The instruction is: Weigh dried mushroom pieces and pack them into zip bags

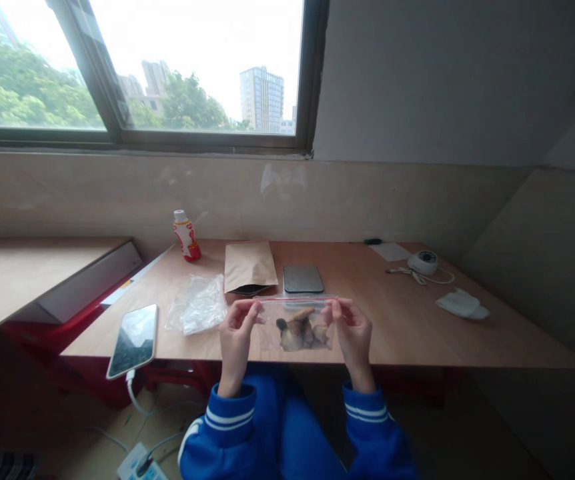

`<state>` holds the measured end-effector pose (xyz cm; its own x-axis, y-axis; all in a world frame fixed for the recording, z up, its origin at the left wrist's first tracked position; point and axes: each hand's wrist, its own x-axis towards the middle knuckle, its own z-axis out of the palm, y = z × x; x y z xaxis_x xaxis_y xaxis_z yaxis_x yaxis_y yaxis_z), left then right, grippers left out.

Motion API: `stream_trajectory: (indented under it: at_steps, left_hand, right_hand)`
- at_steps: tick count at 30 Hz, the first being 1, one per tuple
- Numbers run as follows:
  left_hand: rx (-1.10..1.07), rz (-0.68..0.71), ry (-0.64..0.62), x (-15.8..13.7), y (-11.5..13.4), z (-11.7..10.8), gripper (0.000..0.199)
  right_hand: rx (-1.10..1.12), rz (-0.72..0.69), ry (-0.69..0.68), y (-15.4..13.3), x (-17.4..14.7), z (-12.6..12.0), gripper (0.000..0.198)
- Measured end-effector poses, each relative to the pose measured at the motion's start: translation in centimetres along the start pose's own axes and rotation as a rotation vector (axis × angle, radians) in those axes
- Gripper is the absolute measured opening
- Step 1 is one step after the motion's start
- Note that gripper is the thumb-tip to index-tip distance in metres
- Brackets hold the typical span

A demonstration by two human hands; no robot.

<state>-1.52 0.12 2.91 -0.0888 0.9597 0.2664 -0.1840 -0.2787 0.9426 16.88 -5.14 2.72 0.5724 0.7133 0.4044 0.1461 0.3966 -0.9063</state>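
Observation:
Between my hands hangs a clear zip bag (267, 340) with a red seal line along its top, held up over the table's front edge. Several brown, lumpy dried pieces (300, 330), possibly mushrooms, lie inside it. My left hand (237, 333) pinches the bag's top left corner between thumb and fingers. At the top right corner my right hand (352, 333) pinches it in the same way. Just behind the bag sits a flat silver scale (303, 279). A brown paper pouch (251, 265) lies left of the scale, its dark mouth facing me.
Clear plastic bags (200, 305) lie left of my hands. A charging phone (133, 340) overhangs the front left edge. A red-and-white bottle (186, 237) stands at the back. To the right are a white dome camera (422, 263) with cables and a crumpled white tissue (462, 305).

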Motion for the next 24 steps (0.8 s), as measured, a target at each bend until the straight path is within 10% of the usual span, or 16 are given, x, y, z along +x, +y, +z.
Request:
stream_trajectory:
  at_steps: [24]
  left_hand:
    - [-0.033,0.026,-0.04,-0.2,-0.3,-0.2,0.019]
  right_hand:
    - [0.136,0.027,0.052,0.2,0.3,0.4,0.024]
